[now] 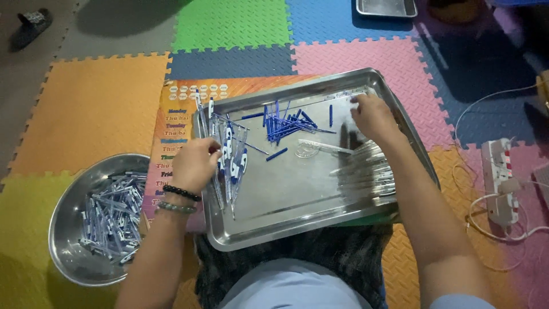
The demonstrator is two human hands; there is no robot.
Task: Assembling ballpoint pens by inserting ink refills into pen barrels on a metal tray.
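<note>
A steel tray rests on my lap. My left hand, with two bead bracelets on the wrist, is at the tray's left side, fingers closed on a pen among several assembled blue-and-clear pens. My right hand reaches to the tray's far right corner, fingertips down on small clear pieces; what it holds I cannot make out. A loose heap of blue pen parts lies in the middle of the tray. Clear pen barrels are piled under my right forearm.
A round steel bowl with several finished pens sits on the floor at my left. Coloured foam mats cover the floor. A white power strip with cables lies at right. Another steel tray is at the far top.
</note>
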